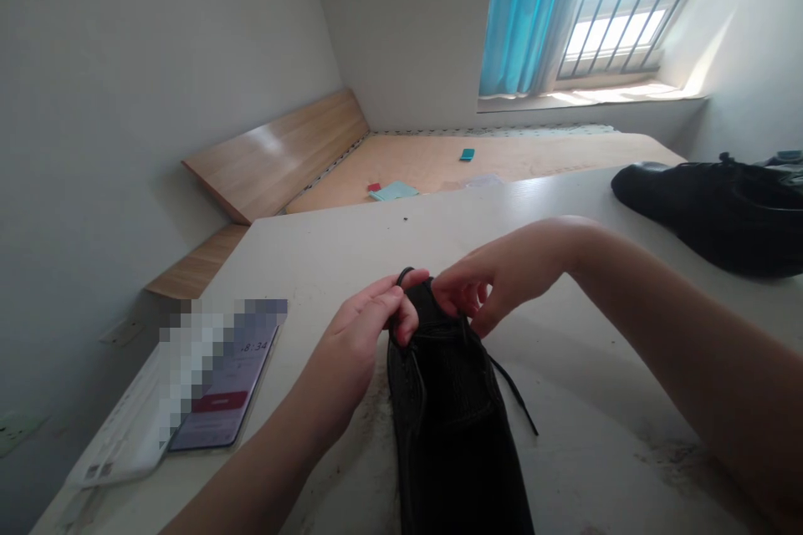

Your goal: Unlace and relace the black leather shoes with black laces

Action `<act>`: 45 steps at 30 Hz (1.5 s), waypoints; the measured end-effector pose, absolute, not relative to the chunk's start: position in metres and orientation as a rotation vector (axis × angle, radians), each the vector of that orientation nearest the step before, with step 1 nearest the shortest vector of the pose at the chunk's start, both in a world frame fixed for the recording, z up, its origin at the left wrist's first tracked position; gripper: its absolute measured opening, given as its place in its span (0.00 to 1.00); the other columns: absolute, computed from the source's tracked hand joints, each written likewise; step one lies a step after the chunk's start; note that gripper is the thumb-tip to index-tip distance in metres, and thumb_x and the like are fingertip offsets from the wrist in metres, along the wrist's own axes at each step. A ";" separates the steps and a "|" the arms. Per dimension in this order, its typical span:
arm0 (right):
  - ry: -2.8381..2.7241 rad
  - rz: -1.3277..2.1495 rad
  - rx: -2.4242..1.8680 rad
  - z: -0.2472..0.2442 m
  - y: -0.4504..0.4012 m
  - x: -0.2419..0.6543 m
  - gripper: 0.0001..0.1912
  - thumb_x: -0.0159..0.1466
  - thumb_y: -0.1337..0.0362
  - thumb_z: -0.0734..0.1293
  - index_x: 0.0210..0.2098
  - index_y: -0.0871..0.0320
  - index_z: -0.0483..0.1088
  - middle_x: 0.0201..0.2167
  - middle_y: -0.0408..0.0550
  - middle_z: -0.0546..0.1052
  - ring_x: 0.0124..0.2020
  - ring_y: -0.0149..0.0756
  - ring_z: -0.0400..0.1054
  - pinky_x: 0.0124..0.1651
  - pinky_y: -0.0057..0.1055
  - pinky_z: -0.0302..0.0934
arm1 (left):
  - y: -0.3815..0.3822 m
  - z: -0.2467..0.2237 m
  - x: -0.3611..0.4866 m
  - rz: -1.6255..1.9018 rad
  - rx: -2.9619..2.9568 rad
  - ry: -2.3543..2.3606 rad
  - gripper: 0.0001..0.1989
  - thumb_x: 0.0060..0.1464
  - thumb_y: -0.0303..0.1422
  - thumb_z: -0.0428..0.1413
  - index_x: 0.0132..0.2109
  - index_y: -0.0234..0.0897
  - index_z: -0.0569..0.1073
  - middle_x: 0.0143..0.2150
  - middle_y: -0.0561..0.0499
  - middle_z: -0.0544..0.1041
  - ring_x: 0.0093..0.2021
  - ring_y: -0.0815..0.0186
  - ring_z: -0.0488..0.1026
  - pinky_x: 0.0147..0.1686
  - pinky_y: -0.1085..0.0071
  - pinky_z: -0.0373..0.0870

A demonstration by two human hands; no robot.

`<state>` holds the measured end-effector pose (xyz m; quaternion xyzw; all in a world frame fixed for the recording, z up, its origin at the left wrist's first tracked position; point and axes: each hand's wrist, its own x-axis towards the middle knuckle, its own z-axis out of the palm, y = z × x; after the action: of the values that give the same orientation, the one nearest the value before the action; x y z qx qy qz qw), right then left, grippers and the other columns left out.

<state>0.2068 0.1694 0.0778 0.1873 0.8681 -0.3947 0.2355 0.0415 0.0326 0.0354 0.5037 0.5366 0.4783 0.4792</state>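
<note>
Holding a loop of the thin black lace (515,394), the left hand (375,313) was closed in a pinch, with its thumb against the fingers, at the left side of the black shoe (462,435). The right hand (472,291) was bent down from the wrist on the other side, and its fingers were curled, only a little apart from the thumb, close to the shoe tongue (427,303). Whether these fingers had hold of a lace, I could not tell, because they covered the place. The shoe was on the white table (326,267), in the middle of the lower part of the view, and its near part passed out of the bottom edge. One loose end of the lace lay to the right of it. On the left side of the table there was a phone (229,393) with a lit screen, just beside a white flat object (135,414), partly blurred. A second black shoe (708,213) stood at the far right, well apart from the first one. Behind the table was a bed (533,155) with a wooden headboard (282,155), and beyond it a blue curtain (527,17) hung next to a barred window (618,8).
</note>
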 end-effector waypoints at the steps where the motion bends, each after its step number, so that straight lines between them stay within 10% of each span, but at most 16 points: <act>1: 2.408 -1.056 0.476 0.078 0.170 0.207 0.08 0.60 0.62 0.68 0.40 0.56 0.70 0.36 0.42 0.77 0.39 0.35 0.70 0.40 0.31 0.60 | 0.032 0.035 0.041 1.174 1.211 1.303 0.19 0.64 0.36 0.45 0.26 0.38 0.70 0.23 0.54 0.64 0.36 0.63 0.67 0.58 0.66 0.58; 7: 2.619 -1.130 0.590 0.092 0.182 0.223 0.12 0.67 0.59 0.61 0.34 0.57 0.72 0.33 0.44 0.76 0.37 0.33 0.68 0.41 0.31 0.60 | 0.032 0.036 0.035 1.191 1.155 1.268 0.21 0.66 0.41 0.45 0.52 0.34 0.77 0.24 0.57 0.66 0.31 0.66 0.64 0.43 0.66 0.63; 15: 2.961 -1.779 0.767 0.093 0.127 0.183 0.11 0.63 0.69 0.58 0.23 0.58 0.63 0.19 0.38 0.62 0.22 0.27 0.57 0.25 0.26 0.52 | 0.017 0.049 0.044 0.975 1.443 1.181 0.09 0.58 0.37 0.59 0.43 0.37 0.79 0.32 0.54 0.73 0.35 0.67 0.68 0.38 0.71 0.64; 21: 3.404 -1.260 1.139 0.081 0.118 0.171 0.21 0.58 0.75 0.61 0.50 0.56 0.67 0.53 0.50 0.68 0.51 0.36 0.64 0.43 0.30 0.61 | 0.021 0.044 0.044 1.108 1.380 1.295 0.18 0.63 0.40 0.52 0.27 0.37 0.69 0.24 0.56 0.65 0.27 0.70 0.60 0.28 0.73 0.58; 25: 3.225 -1.227 1.047 0.095 0.132 0.192 0.07 0.66 0.65 0.61 0.37 0.56 0.71 0.37 0.46 0.74 0.38 0.35 0.67 0.36 0.31 0.59 | 0.027 0.042 0.039 1.200 1.298 1.281 0.20 0.64 0.41 0.47 0.26 0.37 0.68 0.20 0.58 0.58 0.24 0.70 0.56 0.26 0.72 0.54; 35: 2.952 -1.270 0.606 0.117 0.145 0.219 0.22 0.69 0.50 0.61 0.24 0.56 0.71 0.21 0.41 0.71 0.24 0.28 0.63 0.29 0.28 0.57 | 0.029 0.044 0.036 1.531 1.313 1.335 0.16 0.66 0.35 0.48 0.32 0.38 0.75 0.36 0.52 0.78 0.42 0.65 0.74 0.44 0.71 0.70; 38: 2.805 -1.347 0.809 0.112 0.159 0.248 0.20 0.67 0.48 0.63 0.28 0.54 0.76 0.15 0.37 0.63 0.19 0.26 0.57 0.27 0.29 0.57 | 0.031 0.054 0.027 1.553 0.960 0.981 0.19 0.66 0.33 0.46 0.28 0.38 0.71 0.24 0.55 0.70 0.32 0.66 0.74 0.40 0.69 0.75; 43: 2.520 -1.596 1.274 0.076 0.157 0.314 0.19 0.66 0.52 0.62 0.51 0.49 0.76 0.17 0.34 0.67 0.23 0.26 0.64 0.33 0.32 0.59 | 0.026 0.081 0.000 1.575 0.852 0.900 0.19 0.65 0.33 0.47 0.24 0.38 0.66 0.17 0.60 0.49 0.16 0.73 0.48 0.18 0.80 0.65; 45: 2.412 -1.844 1.344 0.058 0.150 0.339 0.17 0.66 0.50 0.62 0.39 0.50 0.78 0.16 0.37 0.69 0.21 0.26 0.65 0.37 0.35 0.62 | 0.023 0.087 -0.013 1.519 0.947 1.004 0.20 0.65 0.33 0.46 0.23 0.39 0.66 0.17 0.60 0.47 0.17 0.72 0.44 0.15 0.81 0.60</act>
<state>0.3388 0.1503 0.0582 0.4033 0.7236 -0.5531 -0.0892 -0.0131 0.0233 0.0872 0.3946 0.4185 0.6329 0.5183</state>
